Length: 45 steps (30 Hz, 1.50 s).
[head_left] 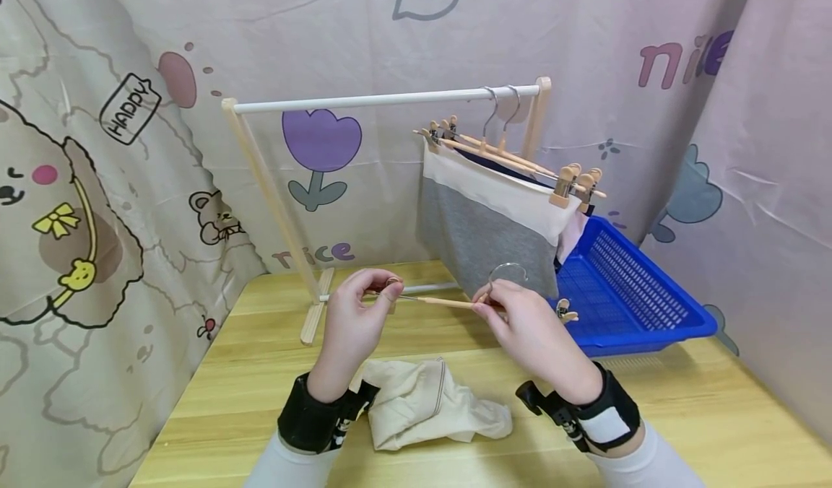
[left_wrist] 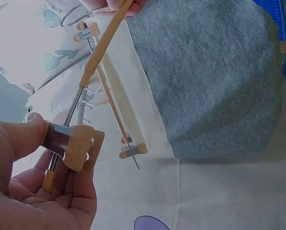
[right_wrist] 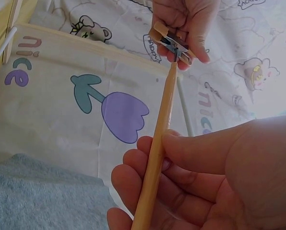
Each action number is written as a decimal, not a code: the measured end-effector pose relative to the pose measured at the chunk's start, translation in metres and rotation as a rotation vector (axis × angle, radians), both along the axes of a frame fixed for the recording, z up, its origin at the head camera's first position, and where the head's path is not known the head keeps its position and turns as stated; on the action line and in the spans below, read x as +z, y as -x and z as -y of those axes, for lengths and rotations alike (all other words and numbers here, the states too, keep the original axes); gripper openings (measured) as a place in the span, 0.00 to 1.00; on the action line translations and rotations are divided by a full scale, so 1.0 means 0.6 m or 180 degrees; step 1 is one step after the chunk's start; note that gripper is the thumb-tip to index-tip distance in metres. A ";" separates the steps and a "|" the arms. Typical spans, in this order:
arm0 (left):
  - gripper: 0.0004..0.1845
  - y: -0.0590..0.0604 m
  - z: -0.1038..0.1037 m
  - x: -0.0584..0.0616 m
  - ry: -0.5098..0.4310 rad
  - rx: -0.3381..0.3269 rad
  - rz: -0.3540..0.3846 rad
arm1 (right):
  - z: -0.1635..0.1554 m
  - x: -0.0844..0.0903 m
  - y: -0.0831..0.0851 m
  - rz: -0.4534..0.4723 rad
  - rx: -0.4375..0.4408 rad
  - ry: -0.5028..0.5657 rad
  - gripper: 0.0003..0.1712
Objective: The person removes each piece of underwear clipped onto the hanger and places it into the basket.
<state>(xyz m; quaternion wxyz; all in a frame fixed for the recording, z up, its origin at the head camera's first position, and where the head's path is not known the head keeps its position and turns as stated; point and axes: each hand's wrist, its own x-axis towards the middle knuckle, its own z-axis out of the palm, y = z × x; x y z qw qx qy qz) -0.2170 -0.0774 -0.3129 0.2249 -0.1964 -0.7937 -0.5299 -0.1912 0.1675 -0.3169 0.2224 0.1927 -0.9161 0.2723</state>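
A wooden clip hanger (head_left: 448,302) with a metal hook is held up in front of me between both hands. My left hand (head_left: 356,316) pinches the clip (left_wrist: 78,146) at one end, thumb on one side and fingers curled on the other. My right hand (head_left: 529,325) grips the wooden bar (right_wrist: 157,158) close to the hook. Past the right hand, the hanger's other clip (head_left: 565,312) sticks out. A crumpled cream cloth piece (head_left: 429,405) lies on the table below the hands.
Behind the hands stands a drying rack with a white rail (head_left: 390,99). Two clip hangers hang at its right end, carrying a white-and-grey garment (head_left: 494,221) and darker fabric behind. A blue basket (head_left: 650,279) sits at the right on the wooden table (head_left: 214,416). Printed curtains surround it.
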 end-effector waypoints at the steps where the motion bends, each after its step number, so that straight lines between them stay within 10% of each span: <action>1: 0.04 0.000 0.000 0.000 0.0001 0.0000 0.0010 | 0.000 0.000 0.000 0.0004 -0.0006 -0.0004 0.04; 45: 0.07 0.004 0.014 -0.023 0.0358 -0.0472 -0.0133 | 0.002 0.001 0.000 -0.0033 -0.0085 0.0051 0.04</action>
